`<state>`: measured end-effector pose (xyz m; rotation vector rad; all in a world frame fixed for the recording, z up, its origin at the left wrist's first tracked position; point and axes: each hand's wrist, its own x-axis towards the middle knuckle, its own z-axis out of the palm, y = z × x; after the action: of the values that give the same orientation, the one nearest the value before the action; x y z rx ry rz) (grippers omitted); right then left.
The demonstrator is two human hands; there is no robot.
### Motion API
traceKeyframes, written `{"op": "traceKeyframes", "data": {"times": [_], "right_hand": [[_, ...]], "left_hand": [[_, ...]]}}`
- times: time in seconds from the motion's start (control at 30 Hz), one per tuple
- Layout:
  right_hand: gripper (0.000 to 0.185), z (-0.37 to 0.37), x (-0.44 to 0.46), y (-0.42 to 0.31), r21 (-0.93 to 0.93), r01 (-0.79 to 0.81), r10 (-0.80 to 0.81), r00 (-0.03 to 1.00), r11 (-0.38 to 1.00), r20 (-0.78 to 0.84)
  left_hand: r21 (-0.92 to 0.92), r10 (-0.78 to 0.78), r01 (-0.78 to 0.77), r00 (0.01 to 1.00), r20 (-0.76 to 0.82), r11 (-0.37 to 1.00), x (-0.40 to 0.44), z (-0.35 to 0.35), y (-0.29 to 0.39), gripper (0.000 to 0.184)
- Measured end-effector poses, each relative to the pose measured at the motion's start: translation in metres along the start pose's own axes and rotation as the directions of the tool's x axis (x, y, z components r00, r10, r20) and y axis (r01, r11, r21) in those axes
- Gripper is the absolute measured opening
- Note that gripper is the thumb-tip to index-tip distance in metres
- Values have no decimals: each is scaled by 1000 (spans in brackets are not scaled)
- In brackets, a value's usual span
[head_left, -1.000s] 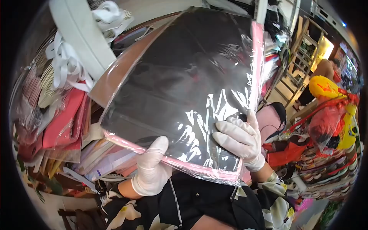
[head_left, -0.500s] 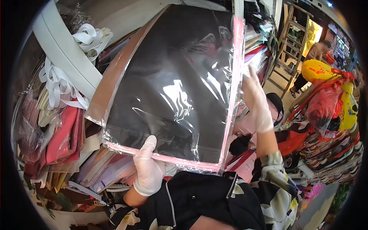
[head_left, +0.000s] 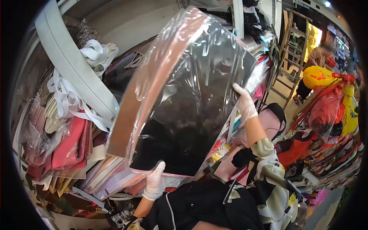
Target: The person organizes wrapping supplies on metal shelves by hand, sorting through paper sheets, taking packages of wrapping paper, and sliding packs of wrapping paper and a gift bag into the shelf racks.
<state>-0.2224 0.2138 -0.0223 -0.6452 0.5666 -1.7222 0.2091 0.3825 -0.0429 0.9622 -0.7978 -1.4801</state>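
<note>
A large black sheet pack (head_left: 191,111) in glossy clear plastic film tilts up in front of me, with pink along its bottom edge. Behind its left side shows a brown sheet (head_left: 128,119), also under clear film. My left hand (head_left: 155,182), in a white glove, grips the bottom edge with its thumb over the front. At the right edge my right hand (head_left: 244,101), gloved too, holds the pack with the thumb on the front. The fingers behind the pack are hidden on both hands.
White ribbon loops (head_left: 63,96) hang at the left beside red wrapped sheets (head_left: 71,143). A curved white panel (head_left: 76,57) stands behind them. On the right are a wooden ladder (head_left: 291,57), a person (head_left: 318,57), a yellow bag (head_left: 318,76) and stacked rolls (head_left: 329,165).
The pack has turned and its top leans to the right, with more of the brown sheet showing. My right hand has come down and left onto its right edge.
</note>
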Motion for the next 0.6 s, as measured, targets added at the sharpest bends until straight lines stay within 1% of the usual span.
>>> {"op": "traceKeyframes", "data": {"times": [0.03, 0.07, 0.13, 0.17, 0.2, 0.23, 0.27, 0.3, 0.37, 0.43, 0.5, 0.53, 0.57, 0.6], "right_hand": [[24, -14, -4, 7, 7, -3, 3, 1000, 1000, -7], [23, -19, -12, 13, 16, -7, 8, 1000, 1000, -17], [23, -21, -32, 25, 23, 93, -88, 982, 995, -170], [23, -40, -32, 33, 110, 51, -41, 995, 993, -91], [23, -66, -32, 43, 82, 53, -43, 993, 995, -114], [23, -79, -35, 52, 139, 33, -11, 988, 990, -154], [23, -85, -40, 58, 195, 16, 23, 981, 981, -193], [26, -91, -46, 64, 205, 30, 11, 980, 978, -197], [33, -98, -62, 75, 230, 65, -17, 978, 971, -207], [33, -142, -71, 100, 298, 81, -15, 976, 951, -217], [31, -167, -90, 117, 366, 128, -45, 973, 922, -225], [26, -165, -103, 121, 371, 156, -54, 961, 916, -272], [20, -158, -117, 123, 374, 183, -60, 946, 909, -319], [15, -150, -129, 123, 378, 211, -63, 928, 902, -366]], "left_hand": [[21, 22, -22, 1000, -3, 1000, 2, -5, -5, 15], [86, 16, -15, 1000, -19, 996, 4, -7, -5, 16], [218, 4, 7, 999, -50, 976, 9, -12, -3, 19], [277, -40, 61, 996, -81, 959, 14, -18, -3, 22], [359, 18, -8, 1000, -23, 933, 15, -17, -3, 20], [434, 69, -80, 997, 41, 897, 19, -13, -1, 18], [500, 114, -155, 987, 111, 852, 19, -12, 0, 16], [593, 114, -192, 979, 166, 782, 17, -15, -1, 20], [746, 91, -276, 956, 279, 606, 15, -21, 0, 27], [828, 45, -381, 916, 400, 412, 17, -33, -2, 32], [829, 1, -510, 852, 524, 228, 19, -47, -9, 35], [764, 1, -633, 770, 638, 122, 21, -54, -13, 39], [644, 25, -765, 644, 764, 30, 28, -57, -15, 42], [557, 50, -830, 557, 829, 5, 31, -60, -15, 46]]}}
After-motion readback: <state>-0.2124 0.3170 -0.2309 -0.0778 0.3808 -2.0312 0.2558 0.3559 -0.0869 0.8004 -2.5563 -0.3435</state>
